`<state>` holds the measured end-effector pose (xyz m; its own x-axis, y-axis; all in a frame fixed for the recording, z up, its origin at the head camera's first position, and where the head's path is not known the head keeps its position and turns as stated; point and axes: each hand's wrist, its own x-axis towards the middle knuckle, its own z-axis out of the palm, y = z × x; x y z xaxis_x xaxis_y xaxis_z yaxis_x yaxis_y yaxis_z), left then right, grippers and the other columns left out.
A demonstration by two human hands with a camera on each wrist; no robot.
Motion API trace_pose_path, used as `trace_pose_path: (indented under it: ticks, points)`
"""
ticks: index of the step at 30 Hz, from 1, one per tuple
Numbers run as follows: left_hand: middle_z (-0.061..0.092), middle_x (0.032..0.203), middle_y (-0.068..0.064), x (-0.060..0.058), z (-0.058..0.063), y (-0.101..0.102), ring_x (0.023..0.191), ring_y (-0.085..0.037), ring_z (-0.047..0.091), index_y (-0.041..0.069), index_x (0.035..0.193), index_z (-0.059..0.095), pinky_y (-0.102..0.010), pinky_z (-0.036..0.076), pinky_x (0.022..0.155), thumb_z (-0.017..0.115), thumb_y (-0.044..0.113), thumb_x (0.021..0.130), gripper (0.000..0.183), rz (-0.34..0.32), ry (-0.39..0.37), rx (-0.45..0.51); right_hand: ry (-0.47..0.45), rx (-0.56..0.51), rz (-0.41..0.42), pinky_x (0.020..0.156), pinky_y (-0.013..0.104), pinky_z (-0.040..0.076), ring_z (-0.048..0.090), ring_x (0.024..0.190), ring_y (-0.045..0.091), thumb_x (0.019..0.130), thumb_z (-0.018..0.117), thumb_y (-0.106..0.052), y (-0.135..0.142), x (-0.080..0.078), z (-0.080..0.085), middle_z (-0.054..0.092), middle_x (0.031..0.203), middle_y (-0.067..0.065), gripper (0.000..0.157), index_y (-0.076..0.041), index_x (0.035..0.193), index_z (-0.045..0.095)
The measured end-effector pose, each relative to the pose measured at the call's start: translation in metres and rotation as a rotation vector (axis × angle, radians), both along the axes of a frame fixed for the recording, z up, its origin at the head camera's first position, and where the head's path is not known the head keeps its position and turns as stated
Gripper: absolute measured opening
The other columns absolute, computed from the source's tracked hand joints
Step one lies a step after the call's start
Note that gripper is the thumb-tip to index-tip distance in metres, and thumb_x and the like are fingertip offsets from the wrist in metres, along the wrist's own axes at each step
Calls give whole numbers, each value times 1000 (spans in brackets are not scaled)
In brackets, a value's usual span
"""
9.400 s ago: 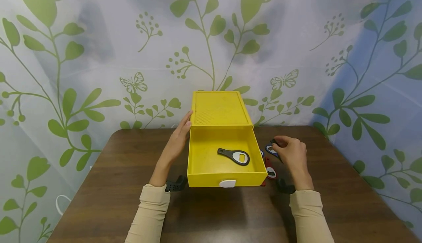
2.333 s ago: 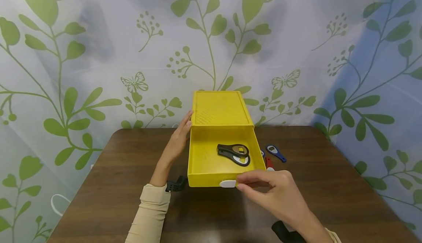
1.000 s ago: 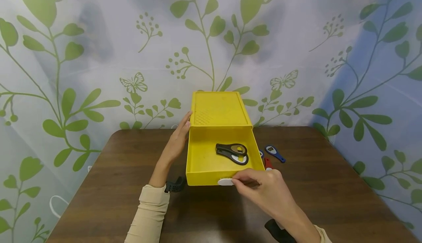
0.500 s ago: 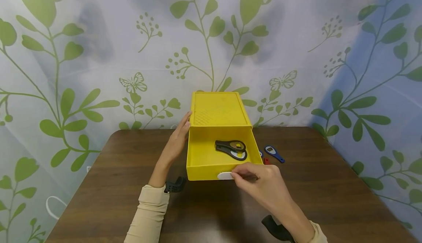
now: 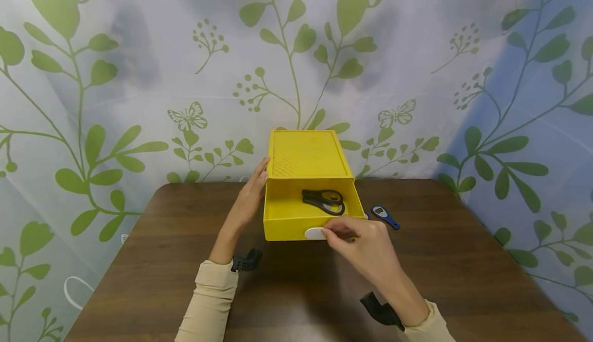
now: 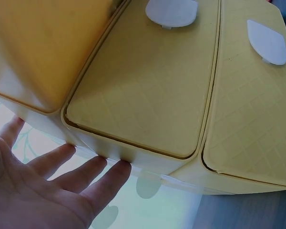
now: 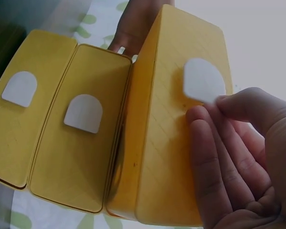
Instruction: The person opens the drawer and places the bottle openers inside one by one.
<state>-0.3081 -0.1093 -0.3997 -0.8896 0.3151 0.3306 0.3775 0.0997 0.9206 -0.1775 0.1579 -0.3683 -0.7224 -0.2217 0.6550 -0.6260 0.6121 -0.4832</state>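
The right hand, the nearer, is pinching the right edge of the white handle. The yellow drawer is standing part-open beyond that hand, its sides running front-to-back. The left hand, fingers outstretched, is touching the left side of the cabinet.

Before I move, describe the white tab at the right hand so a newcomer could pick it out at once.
On the brown table stands a yellow drawer unit. Its top drawer stands open, and the white tab sits on its front. Two matching tabs mark the closed drawers below; only this one is held at its edge by the right hand.
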Motion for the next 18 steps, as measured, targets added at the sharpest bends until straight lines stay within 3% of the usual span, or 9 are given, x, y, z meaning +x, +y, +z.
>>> trace_pose_path:
  ticks: [11,18]
  points:
    - [13,172,9,2,-1,1,158,-26,19,40,164,20,-61,28,122,31,52,112,55,28,-3,-27,25,-54,-25,68,17,58,72,75,0,84,87,-11,-3,-20,-6,78,85,-11,13,-17,93,79]
    - [13,172,10,4,0,1,158,-26,17,39,165,20,-61,22,124,31,54,111,57,44,-2,-47,36,-50,-56,67,28,62,74,75,8,85,86,-11,-6,-32,-8,78,87,-5,11,-13,94,79]
